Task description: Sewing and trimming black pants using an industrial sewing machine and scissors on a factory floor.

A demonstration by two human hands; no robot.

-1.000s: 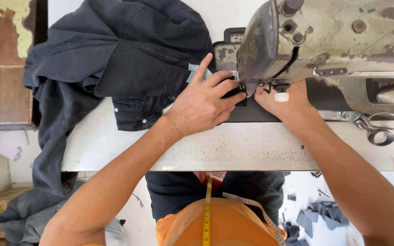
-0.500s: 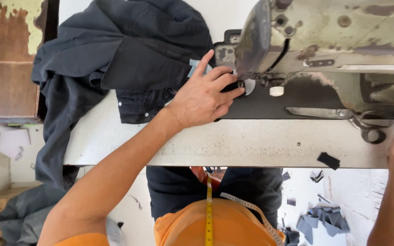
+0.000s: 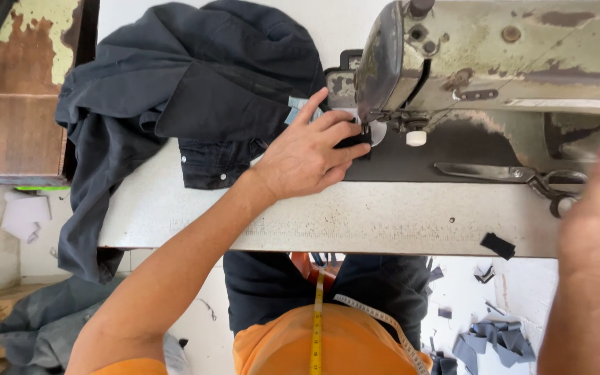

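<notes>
Left hand (image 3: 308, 154) is flat on the table, palm down, fingers spread a bit and pressing a dark strip of cloth (image 3: 353, 141) right at the foot of the sewing machine (image 3: 494, 55), so it's pinning rather than gripping anything. The index finger points up along the edge of the dark garment (image 3: 196, 97), which sits bunched up just left of and behind the hand and spills off the table's left edge. A small light blue tag (image 3: 296, 108) pokes out of the garment next to that finger. Right hand (image 3: 598, 215) is way off at the right edge, blurry, loosely curled, and I can't tell if it's holding anything. It's just beside the scissors (image 3: 515, 177), which lie on the machine bed with handles toward that hand. A small black scrap (image 3: 498, 245) sits near the front edge of the white table (image 3: 383, 215), between the hands.
</notes>
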